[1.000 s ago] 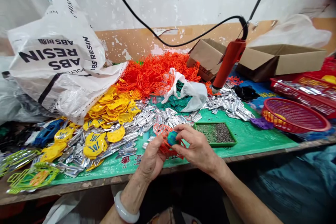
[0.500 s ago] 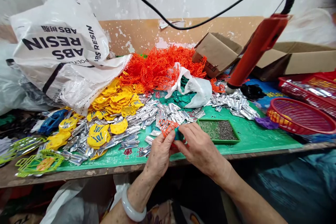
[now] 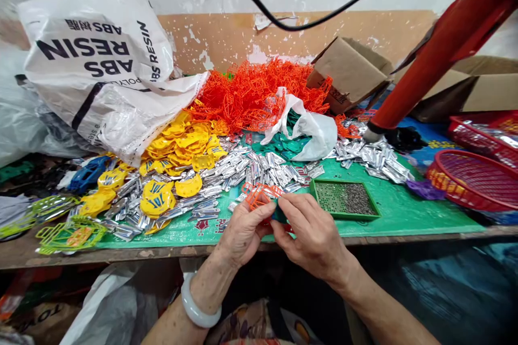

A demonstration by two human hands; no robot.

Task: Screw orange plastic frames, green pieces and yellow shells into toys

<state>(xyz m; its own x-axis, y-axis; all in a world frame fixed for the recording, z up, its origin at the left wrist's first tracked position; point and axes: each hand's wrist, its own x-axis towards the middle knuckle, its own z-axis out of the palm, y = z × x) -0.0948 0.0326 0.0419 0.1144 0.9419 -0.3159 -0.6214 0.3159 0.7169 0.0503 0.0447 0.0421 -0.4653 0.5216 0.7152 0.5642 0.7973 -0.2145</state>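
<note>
My left hand and my right hand meet at the front edge of the table. Together they grip a small orange plastic frame with a teal piece pressed into it. The frame sticks up above my left fingers; the teal piece is mostly hidden between my thumbs. A white bangle sits on my left wrist. Just right of my hands lies a green tray of tiny screws.
A green mat carries heaps of silver parts, yellow parts and orange frames. A white ABS resin sack lies back left. An orange hanging screwdriver points down at right, near cardboard boxes and a red basket.
The view has shifted closer and down-left, so the orange screwdriver now looms larger at upper right. My hands have turned the frame, hiding most of the teal piece.
</note>
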